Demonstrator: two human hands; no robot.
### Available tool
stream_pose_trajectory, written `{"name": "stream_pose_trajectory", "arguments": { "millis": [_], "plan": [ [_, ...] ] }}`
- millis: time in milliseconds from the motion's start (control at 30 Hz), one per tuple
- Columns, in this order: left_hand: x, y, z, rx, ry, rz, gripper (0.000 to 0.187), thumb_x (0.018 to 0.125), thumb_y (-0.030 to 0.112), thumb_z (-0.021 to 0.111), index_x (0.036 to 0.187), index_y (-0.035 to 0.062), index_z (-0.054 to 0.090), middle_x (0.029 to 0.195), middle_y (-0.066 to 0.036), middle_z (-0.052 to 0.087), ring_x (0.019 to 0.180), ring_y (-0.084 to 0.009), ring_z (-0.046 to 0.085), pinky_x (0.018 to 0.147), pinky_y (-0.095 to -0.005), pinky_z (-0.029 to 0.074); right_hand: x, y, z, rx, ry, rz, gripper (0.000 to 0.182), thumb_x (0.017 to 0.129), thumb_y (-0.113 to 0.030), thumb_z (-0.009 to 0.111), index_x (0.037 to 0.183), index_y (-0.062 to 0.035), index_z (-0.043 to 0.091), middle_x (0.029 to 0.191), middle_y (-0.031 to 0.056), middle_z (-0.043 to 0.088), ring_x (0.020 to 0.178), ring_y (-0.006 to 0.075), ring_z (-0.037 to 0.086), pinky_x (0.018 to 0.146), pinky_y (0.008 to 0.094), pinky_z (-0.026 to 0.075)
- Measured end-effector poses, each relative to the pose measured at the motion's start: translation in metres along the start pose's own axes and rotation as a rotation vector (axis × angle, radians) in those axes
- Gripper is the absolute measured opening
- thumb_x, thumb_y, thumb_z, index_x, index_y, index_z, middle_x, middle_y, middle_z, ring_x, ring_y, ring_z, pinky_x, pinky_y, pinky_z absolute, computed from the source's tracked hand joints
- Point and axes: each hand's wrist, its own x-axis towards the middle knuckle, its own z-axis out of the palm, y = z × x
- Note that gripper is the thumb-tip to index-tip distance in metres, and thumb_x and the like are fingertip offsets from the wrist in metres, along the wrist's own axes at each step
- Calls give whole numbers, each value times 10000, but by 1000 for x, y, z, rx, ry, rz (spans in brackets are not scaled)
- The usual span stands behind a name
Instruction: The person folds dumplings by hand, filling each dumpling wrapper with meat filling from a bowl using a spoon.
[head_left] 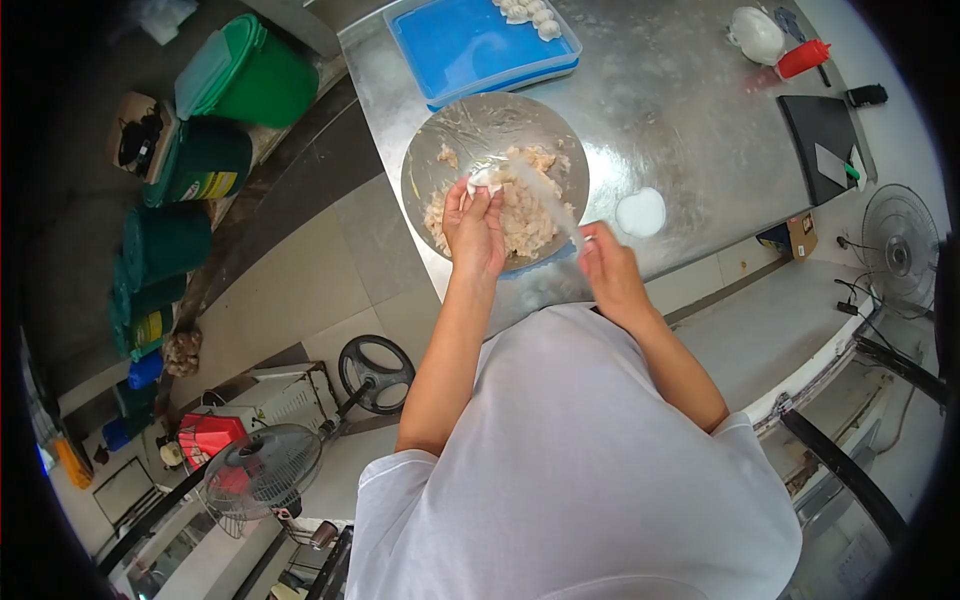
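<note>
A wide metal bowl (420,170) holds a pale, chunky minced filling (528,215). Over its near left side, my left hand (475,230) is closed around a white dumpling wrapper (485,181), partly folded in the fingers. My right hand (612,268), at the bowl's near right, grips the end of a long pale spreading stick (545,188), smeared by motion, whose far end reaches over the filling. A stack of round white wrappers (641,213) lies on the metal table to the right of the bowl.
Behind the bowl sits a blue tray (455,45) with several white dumplings (530,14) at its far right corner. A red squeeze bottle (803,60), a white rounded container (757,36) and a black board (822,150) stand toward the right. Green bins (255,85) line the left wall.
</note>
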Motion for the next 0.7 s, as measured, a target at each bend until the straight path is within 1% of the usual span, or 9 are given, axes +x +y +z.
{"name": "stream_pose_trajectory", "arguments": {
  "millis": [33, 133, 267, 300, 400, 433, 533, 633, 700],
  "plan": [
    [-1, 3, -2, 21, -34, 24, 251, 933, -74, 531, 1165, 20, 525, 1144, -127, 597, 1029, -196, 610, 920, -339, 531, 1, 3, -4, -6, 40, 34, 163, 1016, -118, 409, 1108, -30, 510, 642, 67, 528, 584, 175, 525, 577, 322, 431],
    [6, 13, -5, 113, -137, 72, 298, 940, -62, 528, 1231, 4, 527, 1163, -121, 593, 1025, -178, 611, 933, -337, 529, 6, -1, -22, -50, -31, 68, 164, 1012, -108, 407, 1106, -32, 518, 637, 56, 527, 581, 153, 518, 569, 316, 430],
    [4, 16, 1, 231, -166, 34, 318, 953, -54, 506, 1271, -41, 498, 1175, -135, 580, 1055, -194, 613, 984, -330, 526, 2, -18, -3, 43, -16, -52, 160, 1006, -104, 417, 1093, -27, 526, 631, 69, 534, 547, 159, 513, 543, 327, 421],
    [1, 17, 4, 243, -153, 28, 327, 957, -58, 493, 1284, -57, 481, 1179, -144, 574, 1072, -207, 614, 1004, -330, 525, 3, -14, 5, 52, -64, -43, 160, 1001, -115, 435, 1102, -27, 523, 636, 79, 544, 547, 176, 524, 542, 340, 423],
    [0, 17, 0, 89, -80, 6, 280, 957, -10, 543, 1235, -44, 537, 1143, -117, 598, 1017, -181, 623, 977, -324, 527, 9, 9, 10, -131, 37, -130, 156, 996, -110, 449, 1103, -23, 521, 634, 93, 547, 553, 204, 541, 551, 354, 433],
    [0, 20, -2, 99, -80, 6, 285, 958, -6, 544, 1240, -46, 533, 1145, -119, 597, 1020, -180, 623, 976, -325, 530, 10, 13, 5, -157, 38, -82, 155, 1000, -99, 442, 1106, -16, 519, 627, 109, 542, 555, 223, 551, 556, 360, 436],
    [0, 25, -5, 115, -84, -4, 297, 961, 2, 546, 1251, -54, 519, 1149, -124, 596, 1028, -177, 623, 971, -329, 537, 3, -1, -6, -45, 20, 5, 146, 993, -89, 439, 1095, -14, 511, 668, 222, 581, 635, 404, 614, 586, 441, 456],
    [0, 23, -2, 96, -100, -45, 304, 963, 11, 547, 1256, -60, 503, 1142, -124, 598, 1024, -176, 624, 962, -330, 543, -1, -13, 3, -17, -59, -99, 152, 999, -100, 434, 1094, -16, 517, 660, 214, 582, 627, 390, 617, 586, 425, 461],
    [-7, 22, 1, 64, -98, -86, 312, 966, 22, 548, 1260, -65, 490, 1133, -123, 600, 1017, -182, 627, 962, -329, 543, 0, -4, 4, -39, -45, -63, 158, 1001, -103, 428, 1097, -15, 517, 657, 209, 582, 631, 386, 620, 583, 416, 460]
  ]
}}
